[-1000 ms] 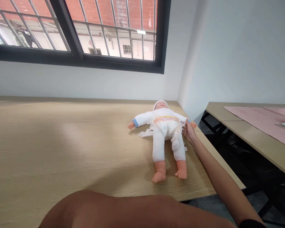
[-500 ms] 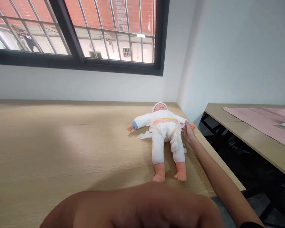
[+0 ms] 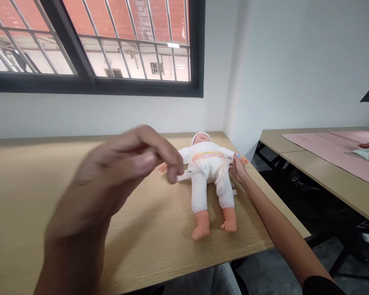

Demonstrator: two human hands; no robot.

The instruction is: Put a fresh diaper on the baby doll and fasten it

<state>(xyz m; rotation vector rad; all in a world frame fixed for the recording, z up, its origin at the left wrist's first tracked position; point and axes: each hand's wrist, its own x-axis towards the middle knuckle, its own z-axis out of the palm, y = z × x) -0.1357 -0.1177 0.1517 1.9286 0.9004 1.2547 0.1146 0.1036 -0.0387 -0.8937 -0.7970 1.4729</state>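
Note:
A baby doll [image 3: 199, 196] in white clothes and a white cap lies on its back, feet toward me. Around its hips is a diaper [image 3: 209, 166] with a printed front, its ruffled sides spread out. At the right edge of the diaper, my right hand [image 3: 238, 169] pinches the side tab area; the fingertips are partly hidden. Large in the foreground, my left hand [image 3: 123, 172] is raised above the table, fingers loosely bent and the thumb apart from them, with nothing seen in it. It covers part of the doll's arm on the left.
The doll lies near the right edge of a wooden table [image 3: 153, 254]. Across a gap stands another table [image 3: 295, 157] with a pink cloth [image 3: 320, 143] and a folded patterned cloth [image 3: 367, 152]. A barred window [image 3: 135, 45] is in the wall behind.
My left hand has risen from the bottom edge into the middle left of the view. My right hand stays at the diaper's side. The view has shifted slightly right.

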